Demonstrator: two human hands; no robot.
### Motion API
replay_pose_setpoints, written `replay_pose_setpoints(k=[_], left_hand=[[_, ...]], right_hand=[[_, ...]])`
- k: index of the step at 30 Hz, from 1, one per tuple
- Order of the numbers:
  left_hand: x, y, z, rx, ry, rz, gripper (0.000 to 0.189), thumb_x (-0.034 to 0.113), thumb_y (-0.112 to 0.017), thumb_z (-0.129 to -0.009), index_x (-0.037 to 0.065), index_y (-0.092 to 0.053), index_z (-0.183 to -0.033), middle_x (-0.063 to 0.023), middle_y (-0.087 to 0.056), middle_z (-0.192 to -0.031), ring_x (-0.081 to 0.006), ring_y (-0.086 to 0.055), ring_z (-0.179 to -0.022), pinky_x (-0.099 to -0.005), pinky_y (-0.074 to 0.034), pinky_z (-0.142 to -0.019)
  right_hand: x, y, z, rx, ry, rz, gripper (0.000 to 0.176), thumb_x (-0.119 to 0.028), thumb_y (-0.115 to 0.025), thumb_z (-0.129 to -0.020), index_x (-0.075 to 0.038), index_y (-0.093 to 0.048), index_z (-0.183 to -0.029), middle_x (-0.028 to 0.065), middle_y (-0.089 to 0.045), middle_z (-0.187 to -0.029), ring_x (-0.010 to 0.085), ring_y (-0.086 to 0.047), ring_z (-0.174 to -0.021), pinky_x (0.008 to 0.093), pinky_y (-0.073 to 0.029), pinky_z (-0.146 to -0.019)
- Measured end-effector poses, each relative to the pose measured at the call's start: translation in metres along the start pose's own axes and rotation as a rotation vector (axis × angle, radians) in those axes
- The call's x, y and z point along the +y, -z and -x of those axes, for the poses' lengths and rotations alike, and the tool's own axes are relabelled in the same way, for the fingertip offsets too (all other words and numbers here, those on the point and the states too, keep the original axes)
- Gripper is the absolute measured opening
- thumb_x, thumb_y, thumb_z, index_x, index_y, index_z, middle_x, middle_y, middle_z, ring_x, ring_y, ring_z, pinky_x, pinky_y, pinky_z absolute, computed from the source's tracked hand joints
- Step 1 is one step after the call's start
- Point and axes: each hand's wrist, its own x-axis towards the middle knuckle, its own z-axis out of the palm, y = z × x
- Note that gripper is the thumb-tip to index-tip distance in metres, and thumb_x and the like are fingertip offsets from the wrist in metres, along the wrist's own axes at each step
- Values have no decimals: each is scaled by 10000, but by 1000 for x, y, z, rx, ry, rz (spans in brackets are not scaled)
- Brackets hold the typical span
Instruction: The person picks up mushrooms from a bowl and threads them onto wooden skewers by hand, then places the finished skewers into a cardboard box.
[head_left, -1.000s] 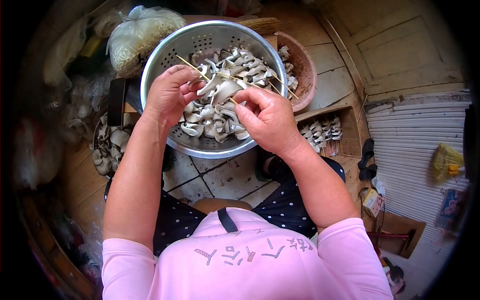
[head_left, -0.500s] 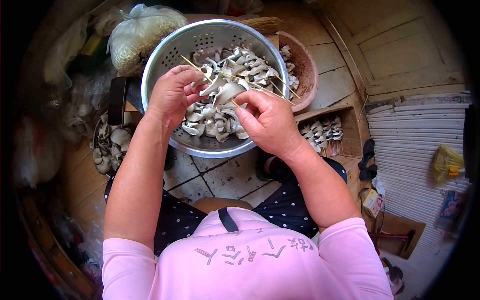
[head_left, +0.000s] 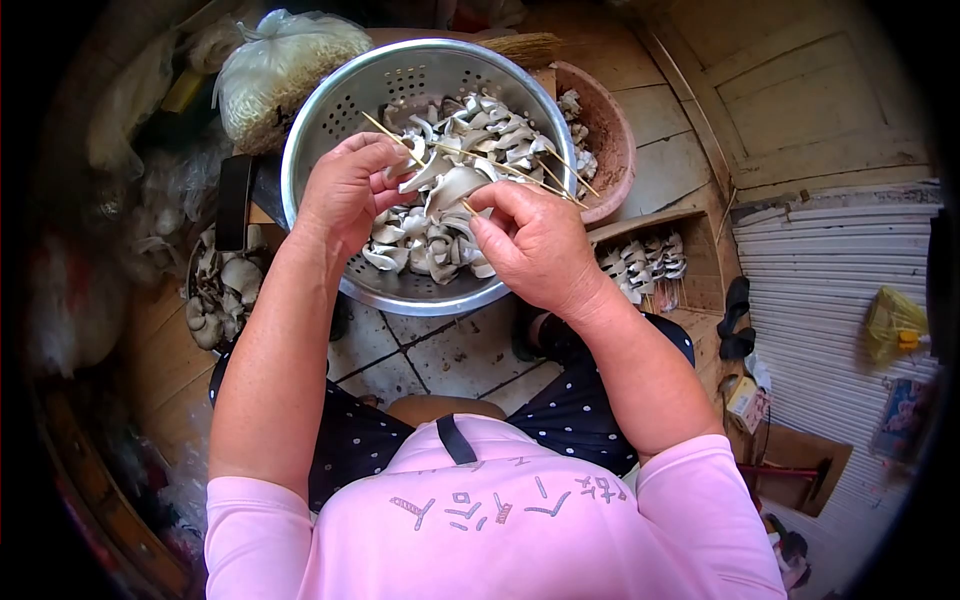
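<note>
My left hand (head_left: 352, 185) pinches a pale piece of oyster mushroom (head_left: 408, 150) beside the upper part of a thin bamboo skewer (head_left: 383, 129). Lower on what looks like the same skewer sits a larger mushroom piece (head_left: 455, 190), between my two hands. The skewer's lower end is gripped by the closed thumb and fingers of my right hand (head_left: 530, 235). Both hands are above a metal colander (head_left: 318, 115) holding a heap of torn oyster mushrooms (head_left: 440, 250). More skewers (head_left: 500, 166) lie across the heap, running toward the colander's right rim.
Behind the colander's right side stands a pinkish basin (head_left: 617, 150) with mushroom bits. Threaded mushroom skewers (head_left: 645, 268) lie in a cardboard box (head_left: 703, 255) to the right. Whole mushrooms (head_left: 222, 295) sit at the left, near a full plastic bag (head_left: 285, 70).
</note>
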Motion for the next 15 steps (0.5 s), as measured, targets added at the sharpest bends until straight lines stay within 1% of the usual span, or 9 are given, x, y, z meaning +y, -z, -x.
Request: replay_pose_setpoints(k=[4, 6, 15], left_hand=[[-1, -1, 1, 9, 1, 1, 150, 93, -629, -884, 38, -555, -1003, -50, -633, -914, -126, -664, -815, -325, -601, -734], [-3, 0, -1, 23, -15, 2, 190, 112, -649, -862, 29, -571, -1015, -69, -643, -915, -148, -662, -775, -318, -598, -689], [-2, -3, 1, 24, -3, -23, 222, 116, -652, -864, 31, -557, -1045, -69, -644, -937, -144, -657, -786, -317, -584, -717]], right_hand=[[0, 0, 0, -2, 16, 4, 146, -127, -628, -829, -34, -647, -939, 164, -665, -870, 335, -648, -811, 411, -517, -737], [0, 0, 0, -4, 15, 9, 147, -127, -628, -828, -33, -646, -939, 163, -665, -872, 335, -647, -815, 412, -516, -740], [0, -1, 0, -13, 15, 25, 139, -131, -625, -835, -34, -642, -933, 159, -661, -869, 333, -646, -810, 414, -514, -731]])
